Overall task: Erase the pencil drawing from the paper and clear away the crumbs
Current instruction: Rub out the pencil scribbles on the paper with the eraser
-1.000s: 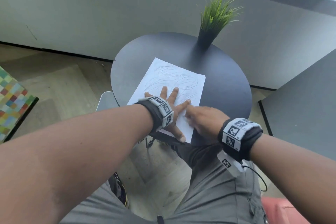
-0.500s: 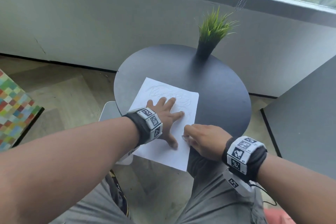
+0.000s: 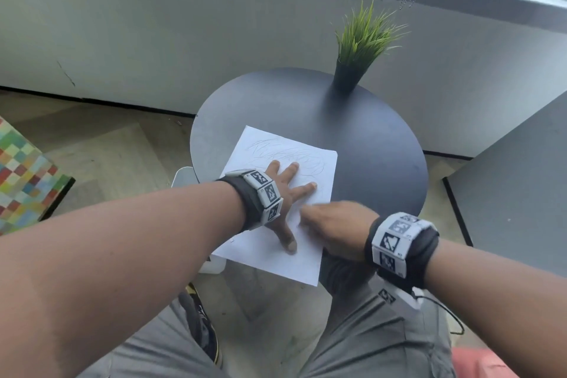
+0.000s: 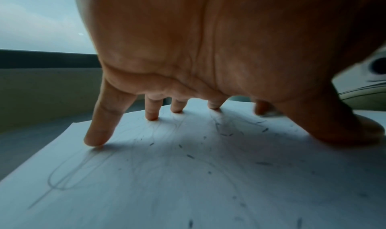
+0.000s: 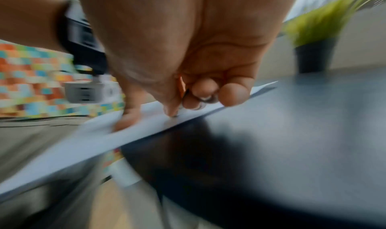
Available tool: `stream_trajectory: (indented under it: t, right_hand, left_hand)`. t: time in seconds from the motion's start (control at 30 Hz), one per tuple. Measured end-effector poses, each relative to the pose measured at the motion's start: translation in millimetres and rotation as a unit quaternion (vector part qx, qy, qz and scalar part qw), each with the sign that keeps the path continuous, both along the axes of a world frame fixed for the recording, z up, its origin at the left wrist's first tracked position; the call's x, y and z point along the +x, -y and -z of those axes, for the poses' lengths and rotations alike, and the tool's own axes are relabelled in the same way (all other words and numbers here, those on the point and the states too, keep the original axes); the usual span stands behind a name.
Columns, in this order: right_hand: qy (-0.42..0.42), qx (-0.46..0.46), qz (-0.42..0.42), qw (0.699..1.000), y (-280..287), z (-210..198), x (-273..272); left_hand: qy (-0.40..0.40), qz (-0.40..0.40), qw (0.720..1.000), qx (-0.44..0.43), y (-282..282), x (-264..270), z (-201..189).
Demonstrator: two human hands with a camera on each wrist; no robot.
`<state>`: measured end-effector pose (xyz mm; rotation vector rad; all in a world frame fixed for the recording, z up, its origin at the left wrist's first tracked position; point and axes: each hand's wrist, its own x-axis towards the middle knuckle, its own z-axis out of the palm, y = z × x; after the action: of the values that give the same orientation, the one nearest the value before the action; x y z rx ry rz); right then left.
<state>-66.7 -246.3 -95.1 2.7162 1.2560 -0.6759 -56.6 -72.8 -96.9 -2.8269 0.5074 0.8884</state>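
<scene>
A white paper with a faint pencil scribble lies on the round dark table, its near end overhanging the edge. My left hand presses it flat with spread fingers. Dark eraser crumbs dot the sheet under that palm. My right hand is blurred at the sheet's right side. Its thumb and curled fingers pinch a small pale eraser against the paper.
A potted green plant stands at the table's far edge, by the wall under the window. A dark panel is to the right and a multicoloured checked seat to the left. My knees are below the table.
The paper now hangs further over the table's near edge than a second ago. My right hand has shifted on the sheet's right side and is motion-blurred. My left hand still presses flat.
</scene>
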Motion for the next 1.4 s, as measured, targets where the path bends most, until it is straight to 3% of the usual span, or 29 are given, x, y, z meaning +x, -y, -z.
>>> stream_trajectory:
  t: [0.1,0.17,0.23,0.3,0.47,0.53,0.63,0.7,0.8,0.87,1.0,1.17,1.23,1.3,1.4]
  right_hand:
    - [0.067,0.004,0.109,0.992,13,-2,34]
    - [0.07,0.002,0.084,0.994,9,-2,30]
    - [0.021,-0.006,-0.008,1.0,-3,1,2]
    - [-0.009,0.003,-0.046,0.999,-5,2,-9]
    - [0.075,0.023,0.097,0.992,13,2,39]
    - [0.065,0.026,0.047,0.996,7,4,24]
    - [-0.019,0.004,-0.063,0.998,1,3,-12]
    - [0.004,0.012,-0.039,0.999,5,2,1]
    - [0.068,0.045,0.074,0.994,16,2,34]
    - [0.068,0.041,0.053,0.995,11,5,26]
    - [-0.014,0.01,-0.062,0.998,4,2,-11]
    - [0.073,0.038,0.103,0.991,16,5,36]
    - [0.066,0.05,0.046,0.996,8,9,22]
    - [0.008,0.037,-0.027,0.999,3,8,-1]
    - [0.03,0.029,0.025,0.999,13,4,15]
  left_hand:
    - [0.01,-0.007,1.0,-0.003,0,2,2]
    - [0.007,-0.01,1.0,-0.003,-1,2,3]
    - [0.008,-0.012,1.0,-0.006,-2,1,6]
    - [0.013,-0.009,1.0,-0.007,-3,1,7]
    - [0.016,-0.012,1.0,-0.013,-5,2,9]
    - [0.014,-0.012,1.0,-0.014,-6,1,9]
    - [0.018,-0.009,1.0,-0.016,-5,0,10]
    - [0.017,-0.009,1.0,-0.019,-4,0,9]
    - [0.02,-0.015,1.0,-0.018,-3,1,8]
    - [0.016,-0.019,1.0,-0.015,-3,1,7]
    - [0.02,-0.014,1.0,-0.018,-2,0,8]
    - [0.013,-0.027,0.999,-0.019,0,2,8]
    - [0.009,-0.032,0.999,-0.022,0,1,7]
    - [0.01,-0.031,0.999,-0.026,0,-1,7]
    - [0.009,-0.029,0.999,-0.023,0,-2,6]
